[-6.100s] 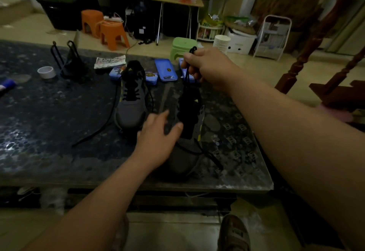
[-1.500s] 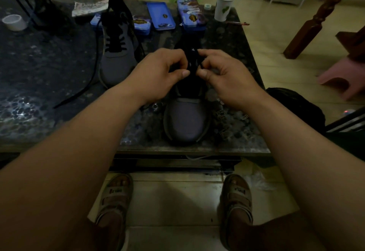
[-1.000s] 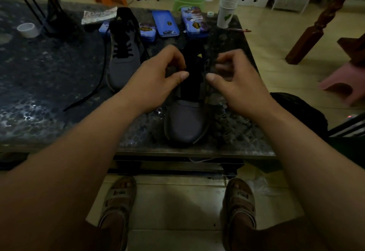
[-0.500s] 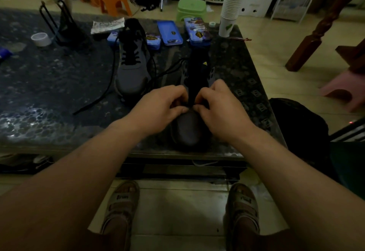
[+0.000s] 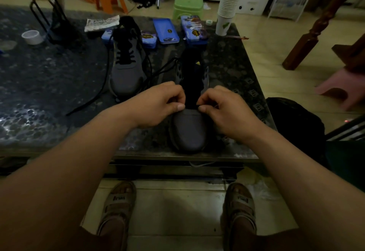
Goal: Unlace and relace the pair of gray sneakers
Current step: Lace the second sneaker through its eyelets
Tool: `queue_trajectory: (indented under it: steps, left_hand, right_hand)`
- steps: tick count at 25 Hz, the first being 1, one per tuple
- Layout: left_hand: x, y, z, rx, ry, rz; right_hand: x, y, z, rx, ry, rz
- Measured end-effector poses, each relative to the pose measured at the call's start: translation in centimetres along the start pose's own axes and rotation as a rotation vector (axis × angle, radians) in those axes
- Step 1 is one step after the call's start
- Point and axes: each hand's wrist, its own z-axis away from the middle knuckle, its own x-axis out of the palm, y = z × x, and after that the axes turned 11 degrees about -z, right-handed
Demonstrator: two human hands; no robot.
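Dark stone tabletop (image 5: 49,92), dim light. At left-centre the far sneaker (image 5: 126,69) was seen upright, toe pointing near, partly laced in black, with its loose lace (image 5: 92,96) trailed off to the left across the tabletop.

The left hand (image 5: 158,104) was found with fingers curled and thumb pinched against the index finger at the left edge of the near sneaker (image 5: 189,130), at the lowest eyelets. The near sneaker was stood at the near edge, toe toward the person, black tongue (image 5: 192,77) exposed and eyelet rows bare. A second lace (image 5: 162,71) was seen running from its upper eyelets toward the left. The right hand (image 5: 227,110) was mirrored on the right edge in the same pinch. Whether a lace end was held in either pinch could not be told.

Change: seconds ago the right hand was raised high with lace pulled up; both hands were then brought down from the tongue top to the toe end. Unlacing of this sneaker is judged finished, relacing being started at the bottom pair.

A cup stack (image 5: 230,4) was noted at far right.
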Motion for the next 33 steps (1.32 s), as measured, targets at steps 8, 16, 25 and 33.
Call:
queue_trajectory:
  steps: [8, 16, 25, 33]
  left_hand:
    - [1.0, 2.3, -0.6, -0.211, 0.272, 0.003]
    - [0.7, 4.4, -1.8, -0.472, 0.134, -0.462]
    - [0.0, 3.4, -2.6, -0.363, 0.018, -0.22]
    - [-0.8, 0.9, -1.4, -0.106, 0.2, -0.113]
  right_hand:
    - [0.2, -1.2, -0.7, 0.08, 0.172, 0.006]
    - [0.9, -3.0, -2.5, 0.099, 0.139, 0.49]
    - [0.4, -3.6, -2.9, 0.13, 0.052, 0.586]
    - [0.3, -1.6, -2.8, 0.099, 0.035, 0.149]
